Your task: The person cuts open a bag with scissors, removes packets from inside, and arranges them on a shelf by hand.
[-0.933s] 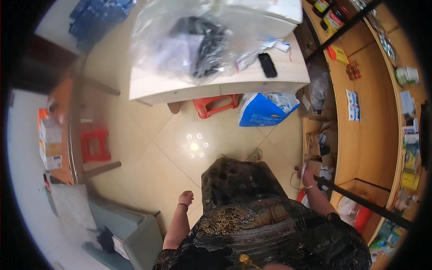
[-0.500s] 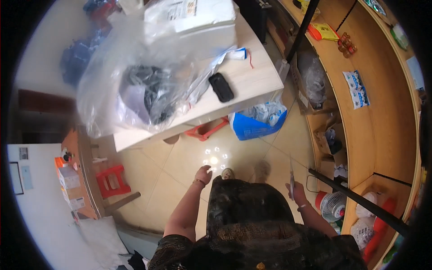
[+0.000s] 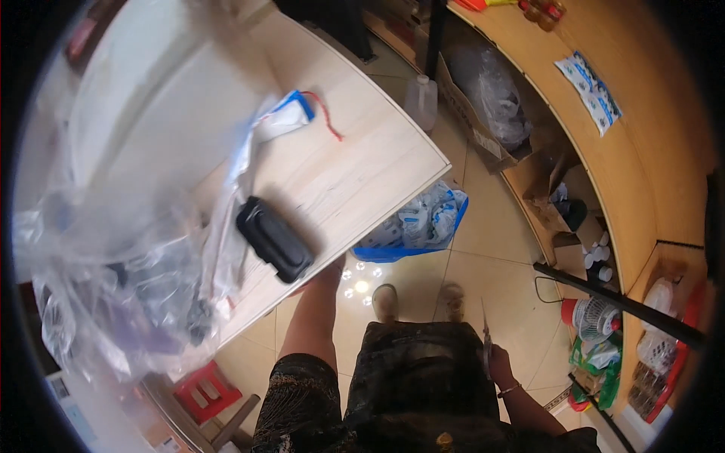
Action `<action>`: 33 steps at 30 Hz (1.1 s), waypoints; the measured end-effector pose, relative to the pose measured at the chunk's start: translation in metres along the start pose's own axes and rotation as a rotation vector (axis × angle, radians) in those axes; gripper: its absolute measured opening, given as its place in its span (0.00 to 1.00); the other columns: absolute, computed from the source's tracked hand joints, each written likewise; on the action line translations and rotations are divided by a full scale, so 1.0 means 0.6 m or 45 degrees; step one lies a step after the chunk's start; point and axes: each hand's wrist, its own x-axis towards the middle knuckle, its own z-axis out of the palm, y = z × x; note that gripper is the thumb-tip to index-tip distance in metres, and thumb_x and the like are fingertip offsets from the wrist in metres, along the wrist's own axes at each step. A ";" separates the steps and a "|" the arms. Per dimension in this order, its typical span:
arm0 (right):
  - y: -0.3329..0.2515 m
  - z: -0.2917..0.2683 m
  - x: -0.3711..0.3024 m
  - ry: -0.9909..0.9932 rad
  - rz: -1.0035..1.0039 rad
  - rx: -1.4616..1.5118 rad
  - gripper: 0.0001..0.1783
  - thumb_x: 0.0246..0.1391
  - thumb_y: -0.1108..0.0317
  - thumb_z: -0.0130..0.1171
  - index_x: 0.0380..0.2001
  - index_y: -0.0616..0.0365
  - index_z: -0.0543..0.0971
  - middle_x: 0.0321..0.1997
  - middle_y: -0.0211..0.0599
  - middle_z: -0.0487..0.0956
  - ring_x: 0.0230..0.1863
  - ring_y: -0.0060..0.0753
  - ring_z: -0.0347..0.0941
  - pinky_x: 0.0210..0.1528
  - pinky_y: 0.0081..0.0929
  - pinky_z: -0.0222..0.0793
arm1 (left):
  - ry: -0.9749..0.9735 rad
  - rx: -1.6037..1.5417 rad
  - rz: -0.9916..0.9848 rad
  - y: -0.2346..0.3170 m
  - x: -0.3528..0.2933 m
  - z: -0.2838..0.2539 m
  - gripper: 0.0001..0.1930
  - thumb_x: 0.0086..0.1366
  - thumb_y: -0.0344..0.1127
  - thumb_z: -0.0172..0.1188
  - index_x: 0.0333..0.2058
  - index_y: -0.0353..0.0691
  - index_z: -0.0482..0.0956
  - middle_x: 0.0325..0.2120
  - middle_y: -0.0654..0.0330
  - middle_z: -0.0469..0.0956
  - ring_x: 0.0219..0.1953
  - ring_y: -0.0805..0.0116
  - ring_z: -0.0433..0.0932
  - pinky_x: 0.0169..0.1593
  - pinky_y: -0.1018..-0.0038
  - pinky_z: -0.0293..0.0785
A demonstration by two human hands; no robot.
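My right hand (image 3: 501,370) hangs low beside my dark patterned clothing, closed round a slim, pointed metal blade (image 3: 486,329). Its tip points away from me; whether it belongs to scissors or a knife cannot be made out. My left forearm (image 3: 313,309) reaches forward beneath the near edge of the pale wooden table (image 3: 370,177), and the tabletop hides the fingers. Just above that arm, a black oblong case (image 3: 275,239) lies on the table. Next to the case is a crumpled white-and-blue plastic wrapper (image 3: 283,118) with a red string (image 3: 327,117).
Clear plastic bags (image 3: 128,279) cover the table's left side. A blue bag (image 3: 415,226) of plastic packs stands on the floor under the table corner. Wooden shelves (image 3: 642,189) with a black bar (image 3: 619,302) and a small fan (image 3: 596,318) flank the right. A red stool (image 3: 205,391) is lower left.
The view has shifted closer to the table, with the case now nearer. My left hand has gone forward under the table edge. My right hand keeps hold of the blade.
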 end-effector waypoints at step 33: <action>-0.005 0.194 0.263 0.064 -0.185 0.512 0.13 0.45 0.67 0.62 0.32 0.62 0.73 0.21 0.38 0.73 0.23 0.30 0.69 0.27 0.31 0.66 | 0.201 -0.390 -0.242 -0.284 0.189 0.237 0.20 0.56 0.54 0.44 0.34 0.43 0.72 0.28 0.59 0.72 0.28 0.63 0.67 0.33 0.71 0.64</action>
